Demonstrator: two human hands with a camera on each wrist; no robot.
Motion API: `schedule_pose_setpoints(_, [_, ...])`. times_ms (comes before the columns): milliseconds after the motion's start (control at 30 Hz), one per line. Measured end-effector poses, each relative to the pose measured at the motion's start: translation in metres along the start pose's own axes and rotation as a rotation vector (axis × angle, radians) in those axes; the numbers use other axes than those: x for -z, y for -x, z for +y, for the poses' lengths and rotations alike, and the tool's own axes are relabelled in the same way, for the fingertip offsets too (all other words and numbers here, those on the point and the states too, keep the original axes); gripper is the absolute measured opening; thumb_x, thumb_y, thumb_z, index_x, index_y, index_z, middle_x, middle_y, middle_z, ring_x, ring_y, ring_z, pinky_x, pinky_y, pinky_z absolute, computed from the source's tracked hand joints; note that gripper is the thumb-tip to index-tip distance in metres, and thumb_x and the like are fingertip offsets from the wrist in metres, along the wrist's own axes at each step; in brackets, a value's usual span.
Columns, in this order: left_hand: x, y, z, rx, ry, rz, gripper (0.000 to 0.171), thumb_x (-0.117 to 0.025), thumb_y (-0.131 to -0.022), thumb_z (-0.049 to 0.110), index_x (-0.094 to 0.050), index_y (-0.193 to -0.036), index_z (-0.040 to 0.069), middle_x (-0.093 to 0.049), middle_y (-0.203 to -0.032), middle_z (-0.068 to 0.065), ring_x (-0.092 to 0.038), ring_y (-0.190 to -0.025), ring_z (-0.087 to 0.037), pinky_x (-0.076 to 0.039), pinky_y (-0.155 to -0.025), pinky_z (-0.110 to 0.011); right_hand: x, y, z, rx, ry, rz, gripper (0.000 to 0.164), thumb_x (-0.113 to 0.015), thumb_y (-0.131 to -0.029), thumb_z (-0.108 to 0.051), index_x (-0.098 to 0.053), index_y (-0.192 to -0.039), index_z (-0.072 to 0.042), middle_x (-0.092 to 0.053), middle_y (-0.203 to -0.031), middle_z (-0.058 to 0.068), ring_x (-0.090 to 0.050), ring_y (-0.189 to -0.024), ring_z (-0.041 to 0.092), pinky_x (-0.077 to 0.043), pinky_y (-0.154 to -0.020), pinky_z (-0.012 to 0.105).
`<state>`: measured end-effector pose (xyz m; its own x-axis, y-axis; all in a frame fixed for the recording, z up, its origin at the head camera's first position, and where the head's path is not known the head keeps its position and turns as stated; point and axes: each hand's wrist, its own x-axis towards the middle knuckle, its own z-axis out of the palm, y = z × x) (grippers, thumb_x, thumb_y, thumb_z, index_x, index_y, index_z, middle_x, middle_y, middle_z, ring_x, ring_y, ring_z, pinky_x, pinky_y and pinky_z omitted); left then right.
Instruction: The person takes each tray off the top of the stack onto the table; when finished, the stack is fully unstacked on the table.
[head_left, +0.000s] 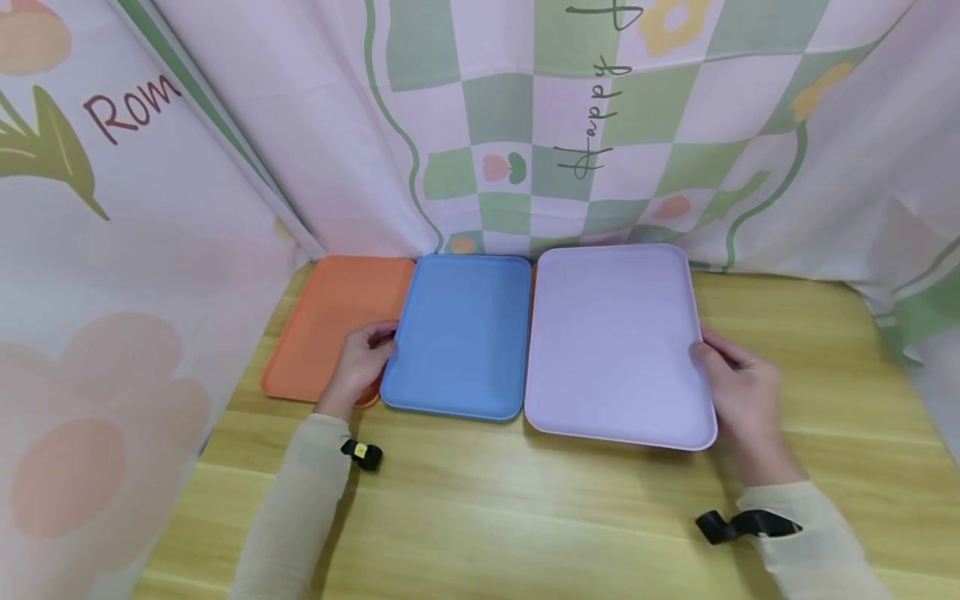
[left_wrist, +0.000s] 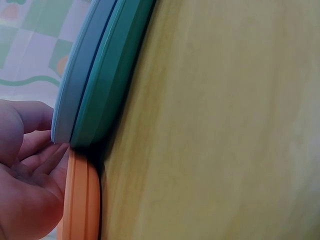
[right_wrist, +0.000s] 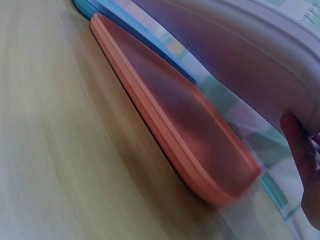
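My right hand [head_left: 746, 400] grips the right edge of a lavender tray [head_left: 615, 342]. In the right wrist view, this tray is raised at a tilt above a second orange tray [right_wrist: 145, 107], with the thumb on its underside. My left hand [head_left: 362, 362] pinches the left rim of a blue tray [head_left: 461, 333]. As the left wrist view shows, the blue tray lies on a green tray [left_wrist: 107, 82] of similar outline. Under the left hand is an orange tray [head_left: 322, 333], flat on the table at the left of the row.
The trays stand in a row along the back of the wooden table [head_left: 510, 517]. Behind them hangs a patterned curtain [head_left: 495, 117], and another cloth [head_left: 135, 275] borders the left side. Each sleeve carries a black wrist strap [head_left: 765, 523].
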<state>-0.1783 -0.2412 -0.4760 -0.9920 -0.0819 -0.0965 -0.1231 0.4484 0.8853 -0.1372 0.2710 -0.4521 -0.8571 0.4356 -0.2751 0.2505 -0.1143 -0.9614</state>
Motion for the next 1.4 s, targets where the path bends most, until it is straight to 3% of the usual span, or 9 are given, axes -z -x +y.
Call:
schedule_pose_setpoints(200, [0.0,0.0,0.0,-0.004,-0.011,0.006,0.04,-0.063,-0.102,0.001,-0.067,-0.141,-0.004,-0.069,-0.141,-0.025,-0.065,-0.132,-0.038,-0.055,-0.111,-0.05,0.025,-0.006,-0.001,0.007,0.071,0.011,0.035,-0.082,-0.096,-0.021,-0.079,-0.131,-0.02,-0.075,-0.086,-0.031,-0.072,-0.078,-0.008,-0.059,-0.065,0.012])
schedule_pose_setpoints(600, [0.001,0.0,0.0,0.007,-0.021,0.008,0.04,-0.063,-0.103,0.002,-0.067,-0.142,-0.003,-0.068,-0.142,-0.025,-0.064,-0.134,-0.038,-0.054,-0.113,-0.051,0.063,-0.012,-0.006,-0.036,0.07,0.029,0.036,-0.086,-0.094,-0.022,-0.08,-0.129,-0.026,-0.075,-0.085,-0.033,-0.07,-0.076,-0.012,-0.056,-0.061,0.011])
schedule_pose_setpoints(867, [0.001,-0.002,-0.001,0.0,-0.027,0.01,0.04,-0.065,-0.102,0.004,-0.068,-0.141,-0.002,-0.069,-0.142,-0.024,-0.065,-0.134,-0.038,-0.055,-0.114,-0.051,0.089,-0.02,-0.008,-0.041,-0.004,0.025,0.036,-0.088,-0.092,-0.019,-0.082,-0.126,-0.026,-0.079,-0.086,-0.025,-0.072,-0.072,-0.007,-0.058,-0.058,0.015])
schedule_pose_setpoints(1400, [0.002,-0.002,0.002,-0.018,-0.03,0.005,0.04,-0.064,-0.101,0.002,-0.068,-0.141,-0.005,-0.07,-0.14,-0.026,-0.066,-0.131,-0.039,-0.056,-0.11,-0.048,0.134,-0.043,-0.004,-0.03,0.049,0.056,0.03,-0.088,-0.091,-0.017,-0.085,-0.116,-0.032,-0.077,-0.079,-0.027,-0.069,-0.067,-0.007,-0.055,-0.054,0.015])
